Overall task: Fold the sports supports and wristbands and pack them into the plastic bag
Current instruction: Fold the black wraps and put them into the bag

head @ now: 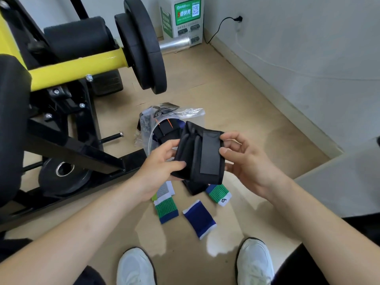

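I hold a folded black sports support [200, 155] with a dark hook-and-loop strip above the floor. My left hand [162, 165] pinches its left edge. My right hand [244, 159] grips its right edge, thumb on the front. Behind it on the floor lies a clear plastic bag [164, 118] with black supports inside. Below the support lie a green and blue wristband [166, 209], a blue wristband [199, 219], a second green and blue wristband [219, 194], a grey and white one [163, 190] partly under my left hand, and another black support [194, 188], mostly hidden.
A yellow and black weight machine [78, 64] with black plates [144, 44] fills the left side. One plate [63, 175] lies on the floor by its frame. A white charging box [183, 17] stands at the back wall. My two white shoes [135, 268] are at the bottom.
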Demonstrator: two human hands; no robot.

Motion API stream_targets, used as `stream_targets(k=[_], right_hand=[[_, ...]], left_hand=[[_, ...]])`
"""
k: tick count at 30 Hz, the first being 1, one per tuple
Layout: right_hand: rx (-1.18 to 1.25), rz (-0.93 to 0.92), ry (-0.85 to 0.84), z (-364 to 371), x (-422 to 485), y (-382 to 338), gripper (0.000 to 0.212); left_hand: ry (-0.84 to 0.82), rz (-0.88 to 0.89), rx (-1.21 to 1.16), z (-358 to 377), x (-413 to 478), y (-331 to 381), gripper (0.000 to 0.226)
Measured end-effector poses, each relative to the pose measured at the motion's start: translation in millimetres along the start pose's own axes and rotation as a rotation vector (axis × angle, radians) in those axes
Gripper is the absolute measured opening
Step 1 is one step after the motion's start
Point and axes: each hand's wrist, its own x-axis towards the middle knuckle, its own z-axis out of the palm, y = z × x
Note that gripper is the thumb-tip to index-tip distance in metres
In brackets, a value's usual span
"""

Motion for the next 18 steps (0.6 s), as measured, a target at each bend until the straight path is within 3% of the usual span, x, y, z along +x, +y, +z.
stream_targets(k=[6, 10, 13, 16, 18], right_hand=[[-0.245, -0.088, 0.135, 5.3, 0.2, 23.6, 0.033], [-0.233, -0.079, 0.162, 11.6, 0.2, 32.2, 0.049], [-0.276, 0.035, 0.139, 9.1, -1.3, 32.5, 0.057], [-0.266, 0.047, 0.007, 10.1, -3.1, 31.3, 0.039], [-0.267, 0.024, 0.026, 10.2, -1.9, 31.2, 0.031]], left_hand=[[-0.087, -0.034, -0.17, 8.7, -3.8, -1.3, 0.038], [0.021, 0.054, -0.139, 13.7, -3.4, -4.4, 0.034], [0.079, 0.101, -0.119, 11.1, -2.8, -7.4, 0.031], [0.098, 0.114, -0.104, 9.9, -2.6, -8.5, 0.029], [0.091, 0.111, -0.128, 9.7, -2.3, -9.4, 0.023]])
